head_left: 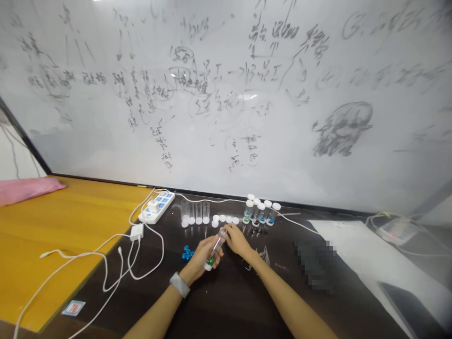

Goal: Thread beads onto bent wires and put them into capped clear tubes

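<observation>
My left hand (202, 254) is wrapped round a clear plastic tube (218, 243) with a white base and a green piece (211, 260) near its lower end. The tube leans, its upper end pointing away and to the right. My right hand (237, 239) is at that upper end, fingers bent together; what they pinch, if anything, is hidden. Several loose white caps (229, 220) lie just beyond my hands. Left of my left hand sits a small pile of blue pieces (187, 253). Thin wire-like pieces (264, 254) lie partly behind my right forearm.
Several clear tubes (198, 212) stand behind the caps. Capped tubes (261, 214) holding coloured pieces stand at the back right, with black pieces (259, 230) before them. A power strip (157, 208) and white cables lie left. A whiteboard (197, 141) rises behind; a dark phone-like slab (411, 306) lies right.
</observation>
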The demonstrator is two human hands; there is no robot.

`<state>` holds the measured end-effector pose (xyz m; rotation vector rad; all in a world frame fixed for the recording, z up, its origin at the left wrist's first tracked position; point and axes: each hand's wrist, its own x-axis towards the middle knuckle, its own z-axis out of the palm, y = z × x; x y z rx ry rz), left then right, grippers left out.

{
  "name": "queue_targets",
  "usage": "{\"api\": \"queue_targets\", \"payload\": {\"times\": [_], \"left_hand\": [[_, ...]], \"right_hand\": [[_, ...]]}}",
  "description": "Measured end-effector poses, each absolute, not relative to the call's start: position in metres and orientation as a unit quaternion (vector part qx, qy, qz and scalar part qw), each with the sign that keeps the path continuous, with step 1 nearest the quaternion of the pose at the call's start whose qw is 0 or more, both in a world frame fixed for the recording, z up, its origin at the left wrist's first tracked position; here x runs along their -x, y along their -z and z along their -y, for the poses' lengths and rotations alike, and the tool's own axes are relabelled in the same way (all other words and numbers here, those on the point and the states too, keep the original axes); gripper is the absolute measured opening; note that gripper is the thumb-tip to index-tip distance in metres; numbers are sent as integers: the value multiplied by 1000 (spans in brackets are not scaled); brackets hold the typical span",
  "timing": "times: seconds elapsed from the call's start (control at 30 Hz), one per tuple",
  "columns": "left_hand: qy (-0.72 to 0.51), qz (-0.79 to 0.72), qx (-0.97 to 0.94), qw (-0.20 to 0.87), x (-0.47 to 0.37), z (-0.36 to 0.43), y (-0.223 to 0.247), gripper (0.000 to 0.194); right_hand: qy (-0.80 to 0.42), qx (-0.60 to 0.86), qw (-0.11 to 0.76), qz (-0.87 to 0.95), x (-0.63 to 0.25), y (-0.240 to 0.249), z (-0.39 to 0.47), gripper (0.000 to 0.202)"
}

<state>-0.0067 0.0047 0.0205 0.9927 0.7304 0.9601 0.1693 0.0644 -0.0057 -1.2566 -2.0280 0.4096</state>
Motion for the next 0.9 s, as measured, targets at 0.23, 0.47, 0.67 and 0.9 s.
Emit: {"api": "queue_targets", "payload": {"times": [0.23, 0.47, 0.67, 0.9], "left_hand": [[-426, -370, -548, 617, 2, 0, -23, 53], [-369, -362, -593, 618, 3, 3, -25, 50], [-328, -348, -600, 641, 5, 6, -27, 54], [-317, -345, -594, 654, 5, 8, -30, 59]], "right_hand": [[-316, 422, 468, 710, -199, -16, -22, 27], [-372, 414, 505, 659, -204, -26, 10, 30], [-419, 380, 502, 655, -209, -25, 11, 31], [-400, 372, 503, 670, -208, -28, 13, 31]]}}
